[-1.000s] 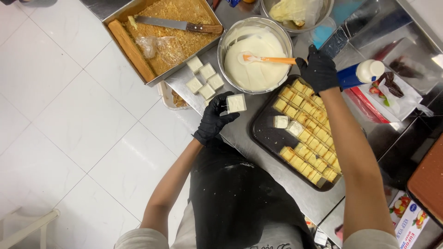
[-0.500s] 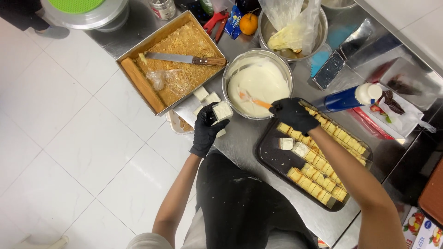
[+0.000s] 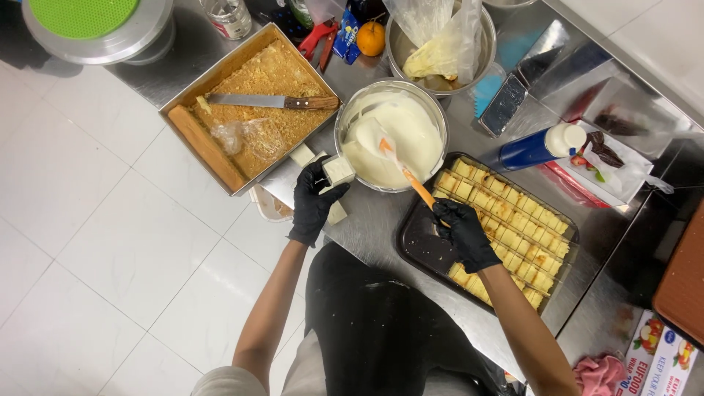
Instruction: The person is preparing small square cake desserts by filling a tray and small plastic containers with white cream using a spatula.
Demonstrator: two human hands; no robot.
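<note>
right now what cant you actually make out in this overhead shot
- Head view: the left hand wraps the white cake square; its underside is hidden.
- The white cream covers the spatula blade tip.
- The right hand hides the tray area beneath it.
- The plastic bag blurs what the metal bowl holds.
- The green lid is cut by the top edge.

left hand (image 3: 314,207) holds cake cube (image 3: 339,170), right hand (image 3: 465,232) spatula (image 3: 402,170)

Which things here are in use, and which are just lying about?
In use: left hand holding cake cube; right hand holding orange spatula; cream bowl; dark tray.
Lying about: knife, orange fruit, blue bottle.
</note>
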